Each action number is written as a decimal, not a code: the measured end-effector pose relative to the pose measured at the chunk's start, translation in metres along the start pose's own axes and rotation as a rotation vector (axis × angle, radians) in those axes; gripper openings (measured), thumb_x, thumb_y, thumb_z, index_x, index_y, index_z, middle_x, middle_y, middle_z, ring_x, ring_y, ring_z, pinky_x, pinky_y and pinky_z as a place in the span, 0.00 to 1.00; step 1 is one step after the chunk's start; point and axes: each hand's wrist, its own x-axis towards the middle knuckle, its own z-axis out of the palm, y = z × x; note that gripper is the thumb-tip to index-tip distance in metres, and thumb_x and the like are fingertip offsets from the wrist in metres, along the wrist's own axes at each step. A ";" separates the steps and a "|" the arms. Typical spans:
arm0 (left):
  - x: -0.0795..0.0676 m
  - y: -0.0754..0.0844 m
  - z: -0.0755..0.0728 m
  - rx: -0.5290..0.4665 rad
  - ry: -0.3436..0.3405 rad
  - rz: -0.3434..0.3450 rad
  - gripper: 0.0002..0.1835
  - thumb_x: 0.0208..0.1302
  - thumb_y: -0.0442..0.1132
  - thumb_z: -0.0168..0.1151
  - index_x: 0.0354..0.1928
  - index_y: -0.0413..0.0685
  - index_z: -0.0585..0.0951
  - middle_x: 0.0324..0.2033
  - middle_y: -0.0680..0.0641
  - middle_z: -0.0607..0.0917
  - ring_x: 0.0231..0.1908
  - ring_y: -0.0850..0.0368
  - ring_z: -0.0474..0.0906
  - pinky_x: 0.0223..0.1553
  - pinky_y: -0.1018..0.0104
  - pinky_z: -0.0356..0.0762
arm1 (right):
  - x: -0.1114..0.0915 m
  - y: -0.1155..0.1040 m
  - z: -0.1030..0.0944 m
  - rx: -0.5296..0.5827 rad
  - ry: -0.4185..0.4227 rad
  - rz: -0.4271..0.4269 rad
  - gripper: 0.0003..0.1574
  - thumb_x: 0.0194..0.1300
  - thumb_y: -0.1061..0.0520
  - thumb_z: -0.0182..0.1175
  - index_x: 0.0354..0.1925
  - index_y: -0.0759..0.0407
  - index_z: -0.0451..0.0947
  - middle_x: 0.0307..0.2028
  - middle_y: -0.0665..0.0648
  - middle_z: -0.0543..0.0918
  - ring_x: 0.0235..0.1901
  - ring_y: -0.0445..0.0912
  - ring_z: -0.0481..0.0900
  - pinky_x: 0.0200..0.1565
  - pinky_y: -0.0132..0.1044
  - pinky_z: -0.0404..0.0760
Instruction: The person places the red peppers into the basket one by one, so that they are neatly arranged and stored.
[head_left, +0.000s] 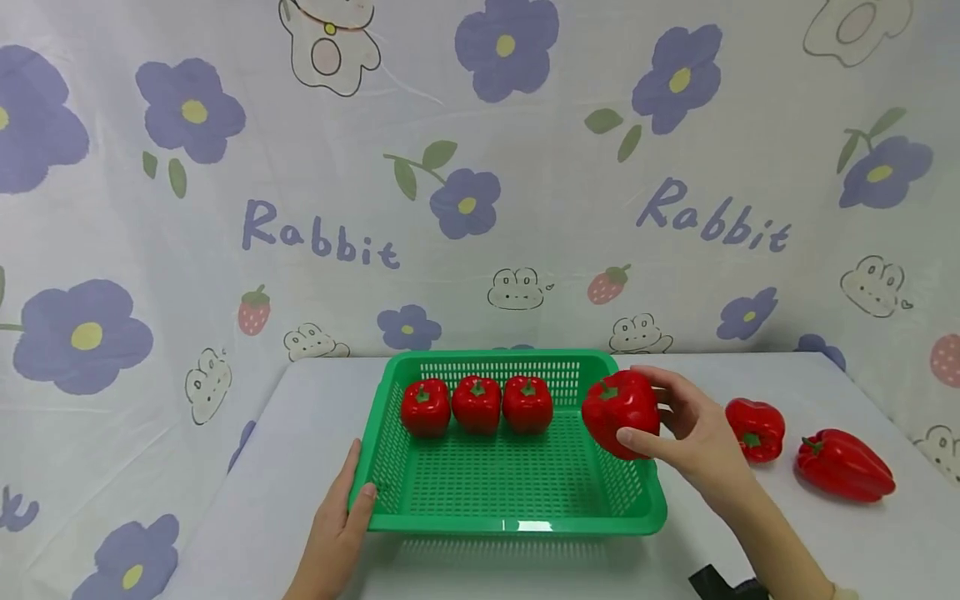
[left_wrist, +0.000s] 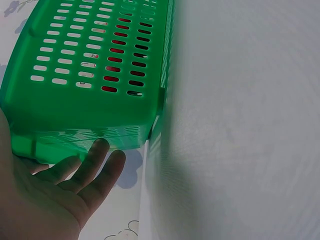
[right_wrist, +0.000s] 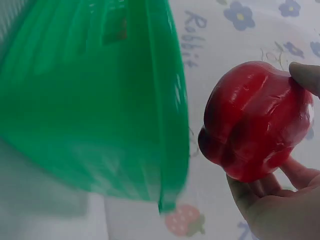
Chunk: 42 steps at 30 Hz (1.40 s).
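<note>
My right hand grips a glossy red bell pepper, thumb on the near side and fingers behind it, above the right rim of a green plastic basket. In the right wrist view, the held pepper is beside the basket's blurred outer wall. At the basket's left front corner, my left hand holds the rim, its thumb over the edge and its fingers along the outside. The left wrist view shows those fingers under the rim. Inside the basket, a left pepper, middle pepper and right pepper line the back.
To the right of the basket, a red bell pepper and a longer red pepper lie on the white table. A black object is partly visible by the right forearm. Behind the table hangs a flowered cloth.
</note>
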 end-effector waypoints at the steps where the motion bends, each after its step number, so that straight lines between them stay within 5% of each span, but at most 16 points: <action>1: 0.000 0.000 0.000 -0.003 -0.003 -0.001 0.33 0.79 0.52 0.41 0.79 0.57 0.45 0.75 0.48 0.51 0.73 0.49 0.48 0.67 0.47 0.53 | -0.001 -0.002 0.006 0.015 -0.007 0.004 0.48 0.55 0.59 0.75 0.70 0.55 0.64 0.59 0.59 0.73 0.54 0.56 0.73 0.42 0.42 0.83; 10: -0.002 0.003 -0.006 0.001 0.003 0.009 0.33 0.80 0.52 0.41 0.79 0.56 0.45 0.75 0.46 0.52 0.73 0.48 0.48 0.67 0.45 0.52 | 0.001 -0.023 0.081 0.253 -0.023 0.068 0.45 0.51 0.59 0.76 0.65 0.53 0.69 0.58 0.57 0.75 0.57 0.56 0.72 0.47 0.46 0.82; 17: -0.002 0.005 -0.004 -0.003 0.001 0.022 0.33 0.80 0.51 0.42 0.79 0.54 0.46 0.75 0.44 0.52 0.72 0.45 0.49 0.67 0.44 0.52 | 0.008 -0.026 0.130 0.302 -0.026 0.142 0.44 0.47 0.57 0.80 0.62 0.50 0.73 0.56 0.55 0.77 0.55 0.55 0.74 0.44 0.47 0.83; 30: -0.001 0.005 -0.002 0.012 0.010 0.021 0.33 0.80 0.51 0.41 0.79 0.52 0.46 0.75 0.41 0.53 0.72 0.42 0.50 0.66 0.42 0.54 | 0.021 -0.013 0.170 0.284 -0.032 0.267 0.46 0.49 0.54 0.78 0.64 0.55 0.69 0.56 0.58 0.76 0.54 0.56 0.74 0.44 0.47 0.83; 42: -0.001 0.003 0.001 -0.004 0.009 0.011 0.33 0.79 0.52 0.41 0.79 0.52 0.46 0.75 0.44 0.52 0.72 0.45 0.49 0.66 0.41 0.54 | 0.030 -0.009 0.190 0.181 -0.021 0.297 0.45 0.46 0.54 0.80 0.61 0.55 0.72 0.51 0.56 0.76 0.51 0.55 0.73 0.39 0.45 0.83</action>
